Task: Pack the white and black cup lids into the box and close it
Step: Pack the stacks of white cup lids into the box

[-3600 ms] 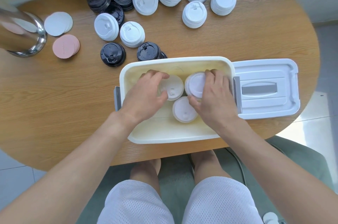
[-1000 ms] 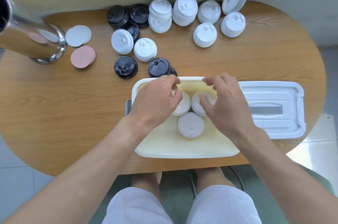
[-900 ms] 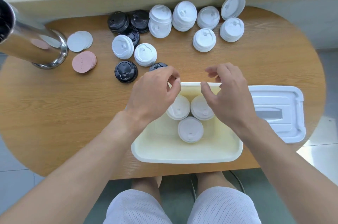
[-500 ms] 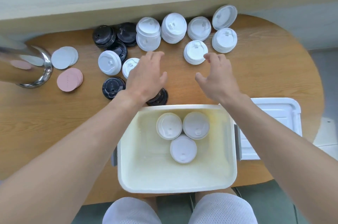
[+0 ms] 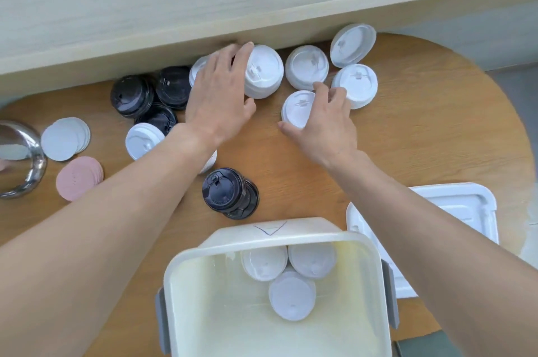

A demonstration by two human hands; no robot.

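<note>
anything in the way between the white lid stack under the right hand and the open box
Nothing visible blocks it. The right hand is on the white lid stack, and bare table runs from there to the box. The black lid stack sits left of that line, the box lid right of it.

Both hands are out over the far side of the wooden table (image 5: 422, 153). The left hand (image 5: 219, 97) lies spread across a tall stack of white lids (image 5: 263, 72), fingers straight. The right hand (image 5: 326, 123) curls around a smaller white lid stack (image 5: 297, 107), thumb at its near edge. Near the body sits the cream box (image 5: 186, 269), open, with 3 white lid stacks (image 5: 291, 295) clustered inside. The box cover (image 5: 463, 202) lies beside it on the right. Black lids (image 5: 132, 94) wait at the left.
</note>
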